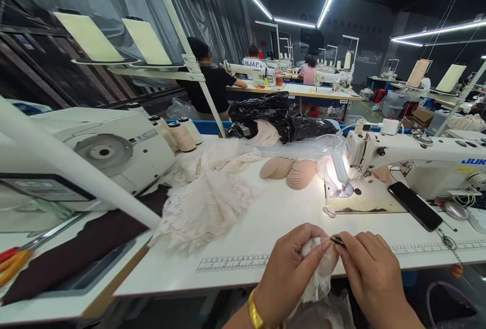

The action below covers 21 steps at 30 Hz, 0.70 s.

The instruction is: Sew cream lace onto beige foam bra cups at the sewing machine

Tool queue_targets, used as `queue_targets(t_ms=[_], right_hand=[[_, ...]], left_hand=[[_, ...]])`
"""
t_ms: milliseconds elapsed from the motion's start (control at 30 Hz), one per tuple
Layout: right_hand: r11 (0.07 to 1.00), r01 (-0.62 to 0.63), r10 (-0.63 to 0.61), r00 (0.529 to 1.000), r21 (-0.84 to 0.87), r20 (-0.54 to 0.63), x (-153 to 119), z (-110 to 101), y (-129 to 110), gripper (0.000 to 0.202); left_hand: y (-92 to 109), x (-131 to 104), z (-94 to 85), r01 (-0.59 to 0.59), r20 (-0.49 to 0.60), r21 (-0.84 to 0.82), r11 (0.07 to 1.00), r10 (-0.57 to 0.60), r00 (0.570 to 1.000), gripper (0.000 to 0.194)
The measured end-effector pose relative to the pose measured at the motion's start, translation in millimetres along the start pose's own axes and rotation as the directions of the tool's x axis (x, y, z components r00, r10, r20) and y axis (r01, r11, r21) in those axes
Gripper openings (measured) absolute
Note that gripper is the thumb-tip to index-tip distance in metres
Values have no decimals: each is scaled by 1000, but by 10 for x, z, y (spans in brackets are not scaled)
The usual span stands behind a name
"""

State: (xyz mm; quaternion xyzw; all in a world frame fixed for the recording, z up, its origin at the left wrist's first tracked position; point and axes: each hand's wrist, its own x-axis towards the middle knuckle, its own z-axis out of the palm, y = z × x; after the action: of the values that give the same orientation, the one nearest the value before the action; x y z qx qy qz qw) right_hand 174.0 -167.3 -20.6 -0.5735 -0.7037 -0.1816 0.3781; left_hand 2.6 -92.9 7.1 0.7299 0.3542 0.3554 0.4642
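Observation:
Near the table's front edge my left hand (pixel 288 265) pinches a white sheer fabric piece (pixel 321 281), which hangs down over the edge toward my lap. A bit of beige shows inside the fabric. My right hand (pixel 374 271) is closed on a small dark metal tool (pixel 337 240), its tip meeting the fabric at my left thumb; its exact kind is mostly hidden by the fingers. Beyond my hands is the lit needle area of a sewing machine (pixel 413 154). Stacked beige oval pads (pixel 301 174) lie left of the machine.
White lace fabric (pixel 212 202) is heaped left of the pads. A phone (pixel 415 206) rests on the right, and a printed ruler (pixel 231 263) runs along the front edge. Black plastic bags (pixel 281 116) sit behind. Orange-handled scissors (pixel 17 265) lie far left. Several people work beyond.

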Motion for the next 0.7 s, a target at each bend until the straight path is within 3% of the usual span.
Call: queue_targets(t_ms=[400,533,633,700], right_hand=[[991,75,-72,997,-109,27,19,10,26,23],[995,62,-61,998,-73,16,-2,14,44,22],[987,-79,72,996,139,60,-21,-9,71,18],[893,-285,214,950,348,229,-6,-42,89,19]], left_hand=[[-14,35,20,-16,8,23,1000,16,1000,20],[-16,47,29,-22,17,15,1000,22,1000,20],[-16,39,21,-23,29,5,1000,23,999,21],[-18,31,10,-39,66,-11,999,40,997,19]])
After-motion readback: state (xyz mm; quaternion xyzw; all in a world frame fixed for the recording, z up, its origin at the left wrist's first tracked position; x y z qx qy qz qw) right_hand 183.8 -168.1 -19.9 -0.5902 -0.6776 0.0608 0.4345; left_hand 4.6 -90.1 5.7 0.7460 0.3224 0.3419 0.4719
